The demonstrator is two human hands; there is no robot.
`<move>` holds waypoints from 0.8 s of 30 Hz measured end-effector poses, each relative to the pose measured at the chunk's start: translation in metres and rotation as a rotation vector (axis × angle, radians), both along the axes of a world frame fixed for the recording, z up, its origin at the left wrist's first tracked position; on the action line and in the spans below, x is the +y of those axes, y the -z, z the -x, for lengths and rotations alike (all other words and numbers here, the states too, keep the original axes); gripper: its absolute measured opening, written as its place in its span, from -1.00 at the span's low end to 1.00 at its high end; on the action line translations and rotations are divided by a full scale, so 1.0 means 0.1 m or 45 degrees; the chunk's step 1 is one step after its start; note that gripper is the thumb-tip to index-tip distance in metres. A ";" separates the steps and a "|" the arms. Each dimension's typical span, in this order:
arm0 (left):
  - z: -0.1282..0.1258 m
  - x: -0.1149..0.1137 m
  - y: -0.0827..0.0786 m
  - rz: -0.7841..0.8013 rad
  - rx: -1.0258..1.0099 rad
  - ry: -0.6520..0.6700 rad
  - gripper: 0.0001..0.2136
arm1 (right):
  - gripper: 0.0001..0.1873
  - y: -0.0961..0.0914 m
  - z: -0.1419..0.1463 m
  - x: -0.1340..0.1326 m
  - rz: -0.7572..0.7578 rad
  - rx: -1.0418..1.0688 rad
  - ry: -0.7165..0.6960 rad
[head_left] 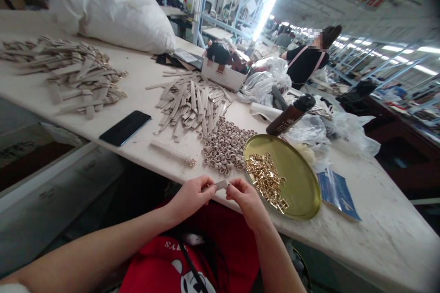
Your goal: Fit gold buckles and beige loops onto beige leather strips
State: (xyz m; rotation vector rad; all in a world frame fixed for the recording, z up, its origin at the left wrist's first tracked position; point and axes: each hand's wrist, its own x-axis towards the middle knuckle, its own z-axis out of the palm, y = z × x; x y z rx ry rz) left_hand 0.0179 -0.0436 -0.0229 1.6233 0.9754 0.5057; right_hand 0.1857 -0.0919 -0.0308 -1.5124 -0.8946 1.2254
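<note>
My left hand [192, 197] and my right hand [244, 197] meet at the table's near edge, both closed on a short beige strap [218, 185] held between them. Just beyond my fingers lies a pile of small beige loops [223, 146]. To the right sits a round gold tray [295, 165] holding several gold metal buckles [266, 181]. A heap of beige straps [192, 103] lies further back. One finished strap with a buckle [173, 152] rests near the edge on the left.
A black phone [125, 127] lies on the white table [378, 219]. Another strap pile [72, 75] and a big white sack [113, 7] are at the far left. A dark bottle [290, 114], plastic bags, a box and a blue booklet [338, 192] stand right. A person works further back.
</note>
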 end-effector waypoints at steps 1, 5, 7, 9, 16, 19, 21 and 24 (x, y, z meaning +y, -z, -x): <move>0.01 0.00 0.00 -0.032 0.009 -0.016 -0.77 | -0.75 -0.02 0.07 -0.02 0.012 0.144 0.031; 0.04 -0.02 -0.01 -0.146 0.062 -0.067 -0.78 | -0.72 -0.01 0.26 -0.08 0.013 0.463 0.187; 0.05 -0.03 0.00 -0.184 0.099 -0.079 -0.80 | -0.71 0.03 0.30 -0.09 -0.027 0.474 0.238; 0.06 -0.05 0.02 -0.199 0.137 -0.089 -0.81 | -0.70 0.08 0.33 -0.10 -0.076 0.396 0.263; 0.08 -0.07 0.07 0.007 0.128 0.015 -0.79 | -0.82 0.13 0.37 -0.16 -0.305 -0.136 0.270; 0.06 -0.06 0.05 0.118 0.061 0.047 -0.78 | -0.79 0.12 0.38 -0.18 -0.240 -0.034 0.292; 0.03 -0.05 0.04 0.101 0.020 0.033 -0.77 | -0.76 0.13 0.40 -0.16 -0.182 0.132 0.327; -0.01 -0.05 0.03 0.042 -0.030 0.038 -0.77 | -0.78 0.16 0.42 -0.12 -0.129 0.442 0.420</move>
